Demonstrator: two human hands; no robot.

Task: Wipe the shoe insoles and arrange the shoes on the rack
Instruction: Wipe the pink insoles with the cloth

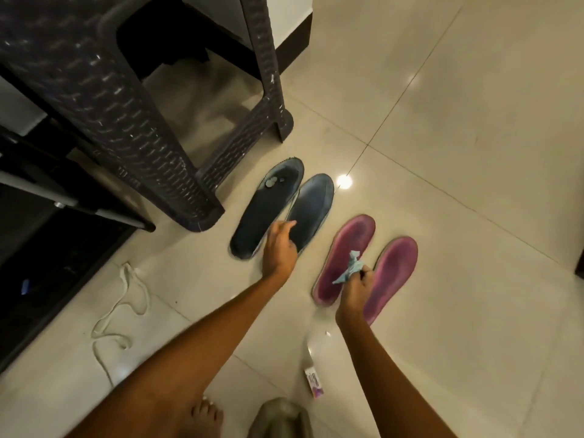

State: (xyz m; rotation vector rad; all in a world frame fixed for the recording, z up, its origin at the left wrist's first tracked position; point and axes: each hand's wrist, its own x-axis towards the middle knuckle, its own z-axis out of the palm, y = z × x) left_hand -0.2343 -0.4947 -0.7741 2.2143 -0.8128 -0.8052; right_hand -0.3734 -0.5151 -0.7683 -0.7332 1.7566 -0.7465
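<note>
Cloth in right hand

Glossy beige tiled floor, dark woven-pattern stool, perhaps plastic

The left hand covers the heel ends of both dark insoles, so whether its fingers touch them is unclear; the right hand hides the middle of the pink insoles under its bunched cloth; the stool runs off the top edge; the small white bottle has an unreadable label; a grey shape is cut off at the bottom.
</note>
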